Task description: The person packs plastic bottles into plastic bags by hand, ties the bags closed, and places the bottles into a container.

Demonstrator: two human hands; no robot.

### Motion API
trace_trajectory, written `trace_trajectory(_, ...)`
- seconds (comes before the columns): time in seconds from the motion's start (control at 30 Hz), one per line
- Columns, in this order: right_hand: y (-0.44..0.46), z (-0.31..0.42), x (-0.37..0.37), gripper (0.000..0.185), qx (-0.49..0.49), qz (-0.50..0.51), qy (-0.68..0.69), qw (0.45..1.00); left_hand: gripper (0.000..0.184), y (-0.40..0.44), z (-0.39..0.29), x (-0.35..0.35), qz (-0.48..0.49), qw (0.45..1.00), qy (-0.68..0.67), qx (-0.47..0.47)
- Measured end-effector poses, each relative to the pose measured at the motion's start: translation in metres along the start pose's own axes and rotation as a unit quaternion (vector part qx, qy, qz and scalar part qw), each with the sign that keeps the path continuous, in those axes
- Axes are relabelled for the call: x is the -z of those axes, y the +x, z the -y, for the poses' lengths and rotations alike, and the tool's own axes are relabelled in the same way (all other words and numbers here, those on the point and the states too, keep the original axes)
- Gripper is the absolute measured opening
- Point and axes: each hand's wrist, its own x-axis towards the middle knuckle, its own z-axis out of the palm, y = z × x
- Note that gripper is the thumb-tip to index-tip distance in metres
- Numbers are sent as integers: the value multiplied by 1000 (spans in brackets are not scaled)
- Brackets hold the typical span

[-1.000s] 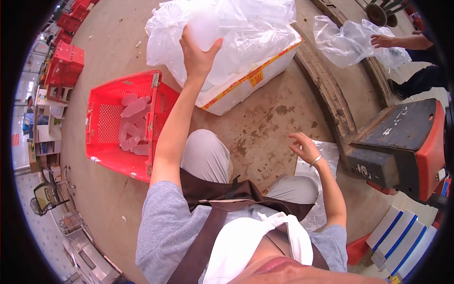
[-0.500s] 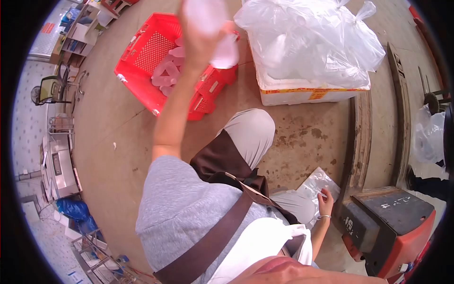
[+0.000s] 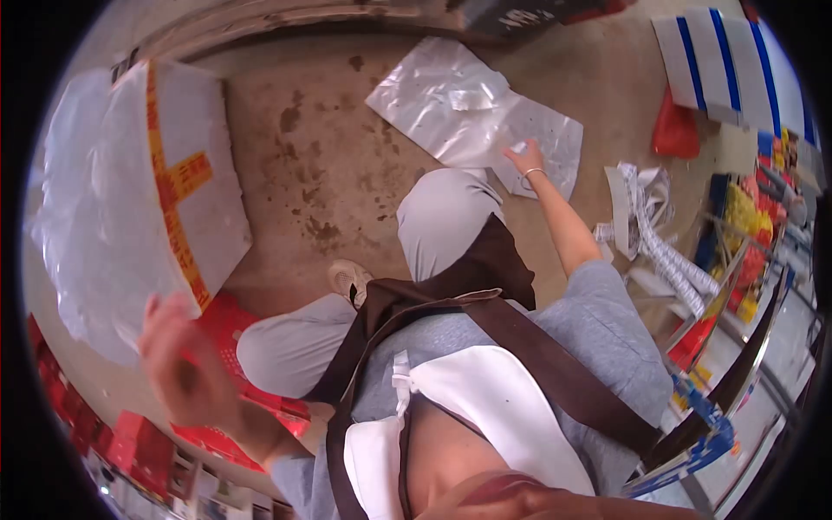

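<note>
My left hand (image 3: 186, 364) is smeared by motion at the lower left, its fingers loosely bent and apart with nothing visible in them. It is over the red plastic basket (image 3: 227, 334), mostly hidden by my arm and knee. Beside it stands a white foam box (image 3: 204, 130) with yellow-and-red tape, topped by clear plastic bags (image 3: 78, 217). My right hand (image 3: 526, 159) has its fingers apart at a flat, clear plastic sheet or bag (image 3: 451, 100) on the floor; whether they touch it, I cannot tell.
Part of the dark pallet jack (image 3: 520, 17) shows at the top. White-and-blue boxes (image 3: 728, 65) and a red object (image 3: 676, 128) stand at the upper right. Printed paper strips (image 3: 663, 247) lie right of my arm. A metal rack (image 3: 719, 338) stands nearby. Red crates (image 3: 139, 451) are at the lower left.
The view has swung right. The pale, translucent bottles held in my left hand earlier no longer show there. My right hand has moved out over the plastic sheet.
</note>
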Motion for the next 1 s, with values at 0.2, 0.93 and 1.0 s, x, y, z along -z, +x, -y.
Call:
trace_trajectory(0.2, -19, 65, -29, 80, -59, -23, 122, 990, 4, 64, -136, -70, 233, 921, -230, -212)
trace_trajectory(0.93, -304, 65, 410, 17, -29, -111, 818, 563, 15, 181, -382, 64, 228, 669, -536, -462)
trace_trajectory(1.0, -373, 21, 486, 30, -51, -201, 839, 502, 16, 193, -421, 100, 205, 667, -494, -519)
